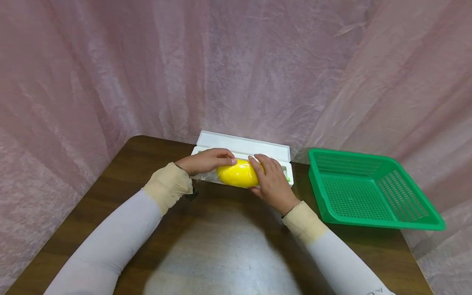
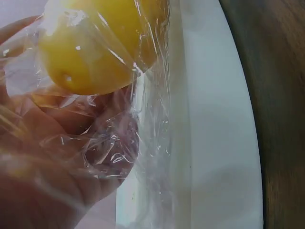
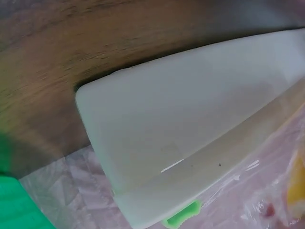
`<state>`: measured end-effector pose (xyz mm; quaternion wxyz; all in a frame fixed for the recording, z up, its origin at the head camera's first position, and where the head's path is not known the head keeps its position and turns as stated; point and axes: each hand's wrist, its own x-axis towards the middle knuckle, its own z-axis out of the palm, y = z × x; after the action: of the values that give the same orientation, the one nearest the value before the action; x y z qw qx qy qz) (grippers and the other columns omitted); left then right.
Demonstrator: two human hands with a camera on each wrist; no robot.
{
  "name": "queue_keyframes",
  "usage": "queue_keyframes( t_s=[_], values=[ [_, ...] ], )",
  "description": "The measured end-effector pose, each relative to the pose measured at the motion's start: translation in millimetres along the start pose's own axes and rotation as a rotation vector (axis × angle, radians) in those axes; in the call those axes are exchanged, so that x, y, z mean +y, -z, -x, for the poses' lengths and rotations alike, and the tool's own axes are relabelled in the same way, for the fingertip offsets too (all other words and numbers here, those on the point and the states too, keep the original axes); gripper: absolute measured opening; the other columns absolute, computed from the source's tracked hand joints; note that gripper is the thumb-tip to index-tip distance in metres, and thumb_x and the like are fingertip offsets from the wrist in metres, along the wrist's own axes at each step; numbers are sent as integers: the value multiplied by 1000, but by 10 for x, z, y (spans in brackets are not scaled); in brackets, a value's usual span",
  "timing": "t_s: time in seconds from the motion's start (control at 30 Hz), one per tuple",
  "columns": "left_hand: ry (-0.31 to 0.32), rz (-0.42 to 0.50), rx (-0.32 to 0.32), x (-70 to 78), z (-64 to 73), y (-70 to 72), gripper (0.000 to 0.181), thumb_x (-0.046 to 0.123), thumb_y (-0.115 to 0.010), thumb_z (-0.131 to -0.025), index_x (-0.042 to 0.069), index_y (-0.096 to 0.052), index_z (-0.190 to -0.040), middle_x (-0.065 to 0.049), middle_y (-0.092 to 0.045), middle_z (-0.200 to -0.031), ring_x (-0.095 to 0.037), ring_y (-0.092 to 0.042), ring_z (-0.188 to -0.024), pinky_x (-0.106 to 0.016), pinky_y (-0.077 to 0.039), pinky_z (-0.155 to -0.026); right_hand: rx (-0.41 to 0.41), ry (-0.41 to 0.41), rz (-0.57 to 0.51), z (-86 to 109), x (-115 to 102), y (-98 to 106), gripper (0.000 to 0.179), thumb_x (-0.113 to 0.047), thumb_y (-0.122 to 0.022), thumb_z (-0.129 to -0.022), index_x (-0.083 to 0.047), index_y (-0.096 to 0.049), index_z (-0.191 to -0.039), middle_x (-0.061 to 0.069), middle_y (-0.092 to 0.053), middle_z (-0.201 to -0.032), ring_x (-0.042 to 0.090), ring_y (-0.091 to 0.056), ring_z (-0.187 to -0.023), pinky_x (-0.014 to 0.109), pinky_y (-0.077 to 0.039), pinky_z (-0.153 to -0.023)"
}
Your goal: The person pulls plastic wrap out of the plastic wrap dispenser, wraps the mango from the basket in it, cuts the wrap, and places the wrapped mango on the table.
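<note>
A glossy yellow oval fruit [image 1: 239,174] is held between both hands, with clear cling film [image 2: 114,148] lying over it. My left hand [image 1: 206,160] grips its left end, the thumb on top; the left wrist view shows that hand's fingers [image 2: 52,114] behind the film. At the other end, my right hand [image 1: 272,180] grips the fruit with fingers on top and thumb on the near side. Right behind and below them lies a long white cling film dispenser [image 3: 190,105], its lid [image 1: 243,141] standing open at the back. A light green slider [image 3: 183,214] shows near its right end.
To the right stands a green plastic basket [image 1: 318,184] with latticed walls. The brown wooden table [image 1: 221,246] reaches toward me, with a bright reflection in its middle. A pink curtain [image 1: 236,73] hangs right behind the table's far edge.
</note>
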<state>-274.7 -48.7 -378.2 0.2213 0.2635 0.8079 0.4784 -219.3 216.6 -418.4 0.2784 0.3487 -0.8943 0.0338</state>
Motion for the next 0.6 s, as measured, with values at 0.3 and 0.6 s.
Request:
queue_keyframes(
  t_s=[0.3, 0.6],
  values=[
    [2, -66, 4, 9, -6, 13, 38, 45, -50, -104, 16, -67, -122, -4, -66, -113, -20, -58, -103, -38, -45, -97, -84, 5, -98, -67, 62, 30, 100, -21, -93, -71, -5, -35, -151, 18, -52, -129, 35, -54, -118, 45, -47, -107],
    [-32, -507, 229, 175, 103, -189, 65, 56, -48, -101, 12, -49, -149, -13, -58, -142, -32, -53, -132, -52, -40, -111, -89, 42, -103, -102, 89, 22, 90, -17, -94, -67, 0, -44, -140, 16, -56, -115, 33, -55, -104, 43, -49, -100]
  ],
)
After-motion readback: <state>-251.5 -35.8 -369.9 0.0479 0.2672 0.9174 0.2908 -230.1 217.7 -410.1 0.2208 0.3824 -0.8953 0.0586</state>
